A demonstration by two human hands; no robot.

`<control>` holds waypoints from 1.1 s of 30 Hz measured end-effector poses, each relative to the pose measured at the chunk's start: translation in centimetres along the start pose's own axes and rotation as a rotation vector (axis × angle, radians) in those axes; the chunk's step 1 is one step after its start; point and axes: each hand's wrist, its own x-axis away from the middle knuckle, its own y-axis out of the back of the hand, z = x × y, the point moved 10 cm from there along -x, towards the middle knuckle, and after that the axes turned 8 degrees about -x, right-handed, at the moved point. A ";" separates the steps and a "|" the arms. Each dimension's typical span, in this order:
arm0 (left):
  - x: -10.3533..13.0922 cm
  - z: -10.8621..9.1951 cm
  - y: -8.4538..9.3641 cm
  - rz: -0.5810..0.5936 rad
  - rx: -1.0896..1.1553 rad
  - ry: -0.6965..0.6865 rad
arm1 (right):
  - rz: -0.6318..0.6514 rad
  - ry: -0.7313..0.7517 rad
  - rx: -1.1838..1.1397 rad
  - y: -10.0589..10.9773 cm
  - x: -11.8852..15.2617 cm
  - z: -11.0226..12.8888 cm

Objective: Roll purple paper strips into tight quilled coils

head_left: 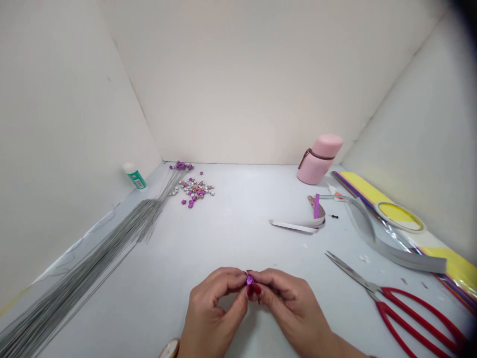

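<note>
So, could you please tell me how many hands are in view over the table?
2: the left hand and the right hand, meeting at the front centre, fingertips around a small purple piece. No other hand shows.

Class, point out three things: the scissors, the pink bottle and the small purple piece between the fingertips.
Scissors [371, 287], head view: metal near the pivot.
Pink bottle [315, 168], head view: lower body.
Purple piece [250, 280], head view: its visible middle.
</note>
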 end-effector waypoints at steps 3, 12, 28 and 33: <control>0.0 -0.6 0.5 -0.071 -0.076 -0.057 | 0.007 0.009 0.023 -0.1 0.1 -0.1; 0.8 -2.7 1.1 -0.227 -0.236 -0.224 | -0.042 0.122 0.128 -0.2 1.0 1.0; 0.2 1.1 -0.8 0.083 0.178 0.114 | -0.069 -0.131 -0.181 0.5 0.1 -1.5; 0.2 1.0 -0.9 0.092 0.181 0.120 | -0.036 -0.114 -0.123 0.2 0.1 -1.2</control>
